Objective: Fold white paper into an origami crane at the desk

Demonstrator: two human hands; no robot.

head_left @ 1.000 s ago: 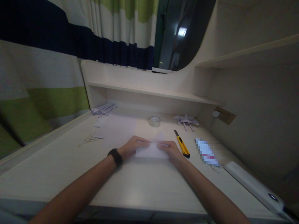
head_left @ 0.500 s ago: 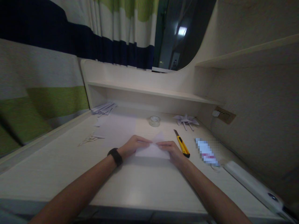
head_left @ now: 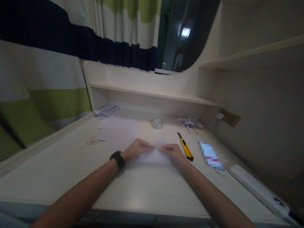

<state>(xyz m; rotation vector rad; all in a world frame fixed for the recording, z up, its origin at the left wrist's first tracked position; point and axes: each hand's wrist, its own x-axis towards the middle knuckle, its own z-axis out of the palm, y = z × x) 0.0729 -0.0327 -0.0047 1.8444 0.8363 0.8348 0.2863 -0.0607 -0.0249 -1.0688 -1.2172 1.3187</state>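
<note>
A small folded white paper (head_left: pixel 155 153) lies on the pale desk (head_left: pixel 71 171) in the middle of the view. My left hand (head_left: pixel 136 148), with a black band on its wrist, pinches the paper's left upper edge. My right hand (head_left: pixel 174 152) pinches the right upper edge, and the fingertips of both hands almost meet over the fold. A pointed flap of the paper sticks up behind my fingers. A yellow utility knife (head_left: pixel 185 146) lies just right of my right hand.
A flat white sheet (head_left: pixel 118 128) lies behind my hands, with paper scraps (head_left: pixel 91 142) to its left and folded strips (head_left: pixel 105 110) at the back left. A tape roll (head_left: pixel 157 123), a paper pinwheel (head_left: pixel 189 122), a blurred packet (head_left: pixel 210 155) and a white bar-shaped device (head_left: pixel 256 186) are also on the desk.
My two hands have drawn closer together along the paper's upper edge, and the fingertips now nearly touch. The paper has stayed in place.
</note>
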